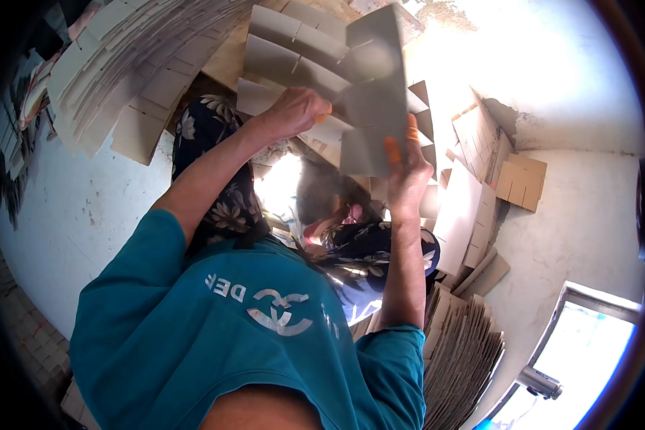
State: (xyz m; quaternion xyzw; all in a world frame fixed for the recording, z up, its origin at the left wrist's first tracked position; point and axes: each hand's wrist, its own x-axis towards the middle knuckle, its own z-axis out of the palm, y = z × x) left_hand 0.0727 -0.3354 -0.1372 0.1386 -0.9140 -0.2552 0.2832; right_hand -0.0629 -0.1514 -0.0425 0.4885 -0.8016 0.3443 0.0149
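My right hand [408,174] grips the lower edge of an upright grey slotted cardboard sheet [375,93], with orange coverings on its fingers. My left hand [296,112] is closed, fingers curled in, with an orange-covered digit at its tip. It is just left of that sheet, in front of a cardboard divider grid [288,51] made of parallel slotted strips. Whether a strip is pinched in the left fingers cannot be made out. The sheet hides part of the grid, which also shows to its right.
Stacked slotted cardboard strips [140,61] rise at the far left. More cardboard pieces [460,215] lean along the right, beside a small brown piece [522,180] against the wall. Below them stands a dense cardboard stack [462,351]. My patterned trouser legs flank the work; a bright window [580,358] is at lower right.
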